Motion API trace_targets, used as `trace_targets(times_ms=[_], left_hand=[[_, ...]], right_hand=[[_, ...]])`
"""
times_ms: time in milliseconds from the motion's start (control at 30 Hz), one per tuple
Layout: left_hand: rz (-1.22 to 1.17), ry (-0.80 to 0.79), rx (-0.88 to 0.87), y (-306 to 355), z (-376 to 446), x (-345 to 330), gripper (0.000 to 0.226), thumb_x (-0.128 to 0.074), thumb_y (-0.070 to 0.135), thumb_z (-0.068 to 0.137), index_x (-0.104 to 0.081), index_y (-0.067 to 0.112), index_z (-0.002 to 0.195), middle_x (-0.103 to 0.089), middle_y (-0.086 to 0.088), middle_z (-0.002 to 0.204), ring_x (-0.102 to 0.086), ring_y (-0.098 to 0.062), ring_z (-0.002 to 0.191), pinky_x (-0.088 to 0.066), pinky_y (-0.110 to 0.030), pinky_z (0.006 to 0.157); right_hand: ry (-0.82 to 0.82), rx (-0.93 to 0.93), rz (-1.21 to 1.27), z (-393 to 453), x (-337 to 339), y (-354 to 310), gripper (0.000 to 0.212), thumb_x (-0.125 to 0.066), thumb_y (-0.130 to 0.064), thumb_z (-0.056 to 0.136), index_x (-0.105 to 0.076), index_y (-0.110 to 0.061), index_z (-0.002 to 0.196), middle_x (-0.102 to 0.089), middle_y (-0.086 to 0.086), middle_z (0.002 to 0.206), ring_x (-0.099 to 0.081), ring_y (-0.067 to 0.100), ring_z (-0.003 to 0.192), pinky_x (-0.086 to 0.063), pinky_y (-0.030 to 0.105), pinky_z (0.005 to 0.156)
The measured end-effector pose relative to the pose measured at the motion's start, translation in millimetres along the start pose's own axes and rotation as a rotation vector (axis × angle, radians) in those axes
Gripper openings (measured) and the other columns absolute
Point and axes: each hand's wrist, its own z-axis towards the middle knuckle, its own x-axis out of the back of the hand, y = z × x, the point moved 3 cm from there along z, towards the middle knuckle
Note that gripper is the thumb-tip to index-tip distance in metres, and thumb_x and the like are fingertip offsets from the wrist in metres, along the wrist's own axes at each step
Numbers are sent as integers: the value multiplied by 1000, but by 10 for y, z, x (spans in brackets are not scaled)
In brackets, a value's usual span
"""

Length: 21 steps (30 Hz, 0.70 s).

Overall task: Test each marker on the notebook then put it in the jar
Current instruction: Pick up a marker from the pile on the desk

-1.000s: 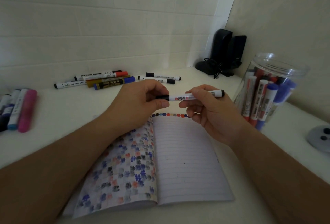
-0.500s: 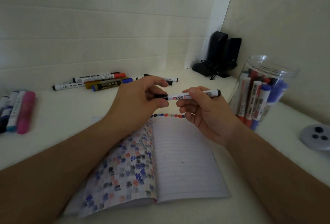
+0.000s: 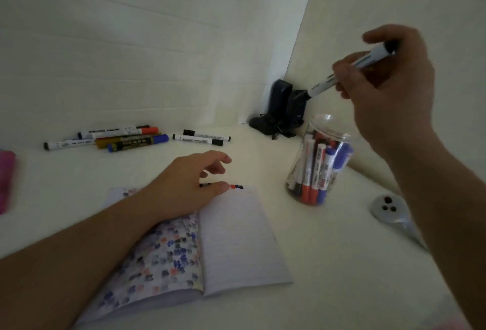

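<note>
head view: the right hand (image 3: 389, 92) is raised above and a little behind the jar (image 3: 319, 161), fingers and thumb curled round a white marker (image 3: 349, 70) with a black cap. the marker slants down to the left, capped end lowest, and that end sits up and to the left of the jar's open mouth, not over it. the jar stands upright on the white table (image 3: 342, 264), just right of the notebook (image 3: 236, 237), and is already crowded with red, blue and black markers standing on end.

the left hand (image 3: 189, 185) rests at the top of the open notebook, fingers loosely bent and holding nothing, the thumb near the row of test dots (image 3: 235, 186) along the top line. more markers (image 3: 126, 139) lie in a loose group at the back of the table, with two black-capped ones (image 3: 202, 137) beside them, still to be tested by the look of it.

risks, as i judge them: the marker is tilted rather than vertical, so if let go from this height it could strike the rim and bounce onto the table, or land across the tops of the packed markers and stick out. a hard knock on the rim might tip the jar (clear plastic, probably light), and the left hand is not steadying it. the grip is near the marker's upper half, so the low end may swing as it descends. lining the low end over the mouth first would help.
</note>
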Motion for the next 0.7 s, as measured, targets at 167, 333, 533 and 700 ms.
trace_targets(times_ms=[167, 333, 533, 700], left_hand=[[6, 8, 19, 8, -14, 13, 39, -71, 45, 91, -53, 50, 126, -62, 25, 108, -53, 18, 103, -47, -11, 85], [-4, 20, 42, -47, -24, 15, 40, -71, 47, 91, -52, 52, 125, -64, 24, 105, -54, 16, 100, -45, -9, 79], [-34, 7, 57, -110, -20, -4, 42, -72, 50, 90, -53, 52, 127, -66, 23, 103, -59, 10, 98, -50, -17, 84], [-41, 2, 59, -107, -13, -5, 42, -72, 48, 90, -53, 50, 128, -67, 22, 102, -60, 10, 98, -52, -19, 85]], right_hand=[[4, -62, -318, 235, 409, 269, 44, -68, -22, 98, -43, -26, 133, -73, 0, 100, -69, 10, 80, -50, 13, 66], [-168, -118, -560, 188, 338, 654, 48, -71, -18, 98, -39, -16, 133, -68, 7, 93, -63, 13, 70, -40, 20, 56], [-173, -209, -599, 283, 267, 883, 26, -59, -26, 105, -42, -18, 123, -67, 8, 81, -64, 31, 66, -42, 31, 52], [-168, -234, -486, 335, 168, 777, 21, -59, -30, 105, -49, -22, 121, -72, 6, 81, -69, 29, 70, -55, 40, 59]])
